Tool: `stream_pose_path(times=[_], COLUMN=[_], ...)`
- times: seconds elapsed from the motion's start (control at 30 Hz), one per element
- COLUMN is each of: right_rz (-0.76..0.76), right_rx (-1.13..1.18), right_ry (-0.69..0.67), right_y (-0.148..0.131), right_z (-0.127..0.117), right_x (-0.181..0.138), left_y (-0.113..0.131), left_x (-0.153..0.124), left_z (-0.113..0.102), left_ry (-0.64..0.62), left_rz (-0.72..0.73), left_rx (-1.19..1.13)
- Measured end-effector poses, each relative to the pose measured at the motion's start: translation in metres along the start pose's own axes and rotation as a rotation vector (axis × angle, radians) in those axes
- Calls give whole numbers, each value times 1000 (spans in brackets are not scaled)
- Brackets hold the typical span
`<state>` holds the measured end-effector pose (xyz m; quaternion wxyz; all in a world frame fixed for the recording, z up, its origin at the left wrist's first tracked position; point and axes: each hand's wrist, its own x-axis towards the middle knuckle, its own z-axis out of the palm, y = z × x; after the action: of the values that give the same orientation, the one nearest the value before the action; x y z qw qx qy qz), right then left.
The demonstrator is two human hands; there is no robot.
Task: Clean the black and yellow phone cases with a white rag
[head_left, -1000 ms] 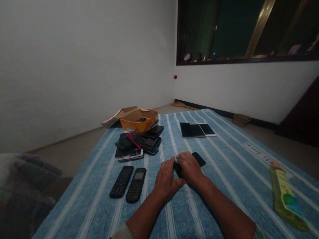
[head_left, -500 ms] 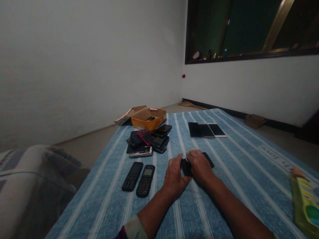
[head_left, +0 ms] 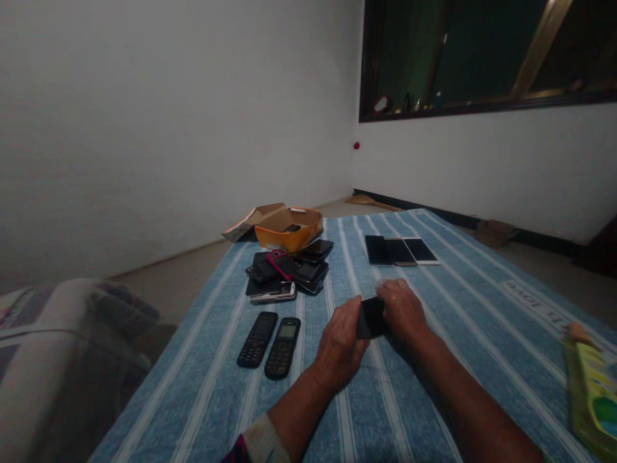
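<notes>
Both of my hands hold a black phone (head_left: 370,317) just above the blue striped cloth (head_left: 453,302). My left hand (head_left: 339,344) grips its near left end with curled fingers. My right hand (head_left: 402,310) covers its far right end, fingers closed over it. To the left, two black keypad phones (head_left: 270,339) lie side by side. Behind them sits a pile of several phones (head_left: 288,273), one of them pink. Three smartphones (head_left: 400,251) lie in a row farther back.
An open orange cardboard box (head_left: 288,231) stands at the cloth's far left corner. A yellow-green packet (head_left: 592,392) lies at the right edge. A grey bundle (head_left: 62,360) sits on the floor at left. White walls and a dark window close the room.
The black phone has come up off the cloth between my hands and my right hand has shifted to its far end. The view barely moved since half a second ago.
</notes>
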<state>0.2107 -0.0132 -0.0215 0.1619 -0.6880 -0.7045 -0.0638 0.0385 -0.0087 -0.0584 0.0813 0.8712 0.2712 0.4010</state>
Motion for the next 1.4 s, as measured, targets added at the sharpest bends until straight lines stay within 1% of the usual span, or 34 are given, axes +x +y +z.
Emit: stream_pose_path(times=[0.07, 0.17, 0.23, 0.3, 0.47, 0.53, 0.67, 0.83, 1.07, 1.17, 1.3, 1.4], right_rz=[-25, -102, -134, -112, 41, 56, 43, 52, -79, -119, -114, -56], right_rx=[17, 73, 103, 100, 10, -16, -48, -43, 1, 32, 38, -1], right_ry=[5, 16, 18, 14, -11, -10, -31, -38, -3, 19, 6, -17], right_y=[-7, -22, -26, -23, 2, 7, 8, 4, -26, -34, -27, -14], right_z=[-1, 0, 0, -1, -6, -8, -10, -11, -5, -4, -6, -7], right_x=[-1, -3, -3, -3, 0, 1, 2, 2, -4, -4, -3, -1], left_y=[0, 0, -1, -1, -3, -4, -5, -5, -5, -3, -1, -2], left_x=[0, 0, 0, -1, -3, -4, -7, -7, -6, -4, -3, -4], left_z=[0, 1, 2, 2, 4, 4, 4, 4, 4, 3, 2, 3], left_ry=[-7, -15, -17, -18, -3, -3, -32, -48, -51, -57, -60, -49], left_rz=[5, 15, 18, 20, 30, 20, -22, -79, -57, -64, -78, -53], left_rx=[-28, -64, -77, -80, -17, 13, 35, 2, -59, -90, -83, -57])
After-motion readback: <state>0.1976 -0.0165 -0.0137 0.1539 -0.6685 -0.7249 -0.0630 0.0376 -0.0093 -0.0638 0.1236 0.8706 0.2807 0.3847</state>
